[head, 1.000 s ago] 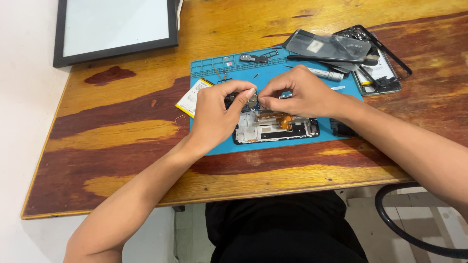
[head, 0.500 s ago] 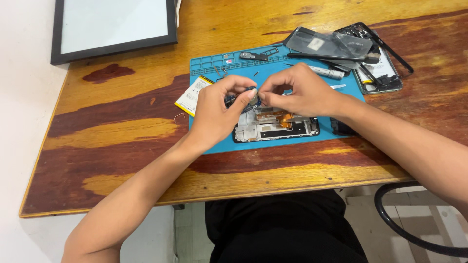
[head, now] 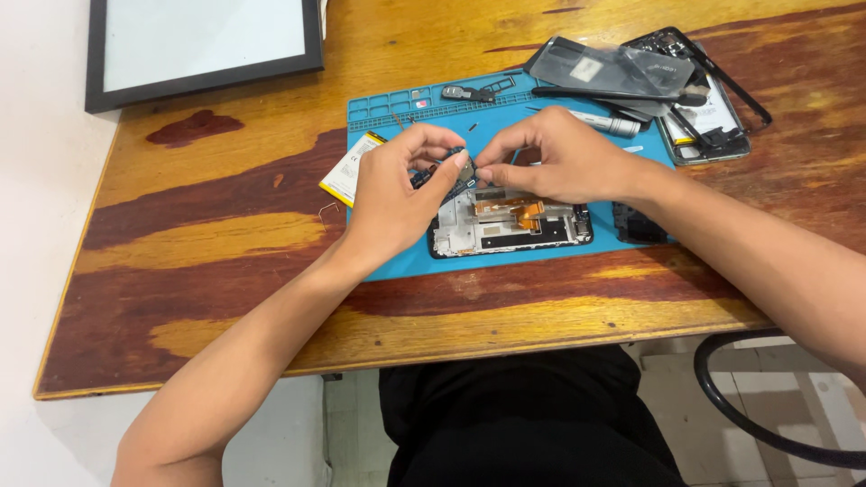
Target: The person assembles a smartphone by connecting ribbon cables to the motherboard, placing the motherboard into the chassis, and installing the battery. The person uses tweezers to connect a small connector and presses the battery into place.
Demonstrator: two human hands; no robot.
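Seen from above, a person in dark clothing is sitting at a wooden table (head: pixel 225 271) with reddish and yellow grain, both bare forearms reaching up across its near edge. Just past that edge, a blue work mat (head: pixel 577 257) is lying on the wood, and an opened phone frame (head: pixel 510 225), showing metal shielding and an orange flex cable, is resting on the mat's near half. Directly above the frame, the two hands are meeting. The left hand (head: pixel 392 194) is pinching a small dark component (head: pixel 446 173) between thumb and forefinger, holding it just above the frame's top edge. The right hand (head: pixel 564 162) is closing its thumb and forefinger tips against the same piece from the other side; the part is too small to identify further. Beside the left hand, a flat battery (head: pixel 347 171) with a yellow border is lying half on the mat. Farther back, a slim silver screwdriver (head: pixel 600 122) is lying on the mat, with a dark phone back cover (head: pixel 613 70) and another stripped phone body (head: pixel 708 126) beyond it. In the far left corner, a black-framed panel (head: pixel 203 41) is lying flat.
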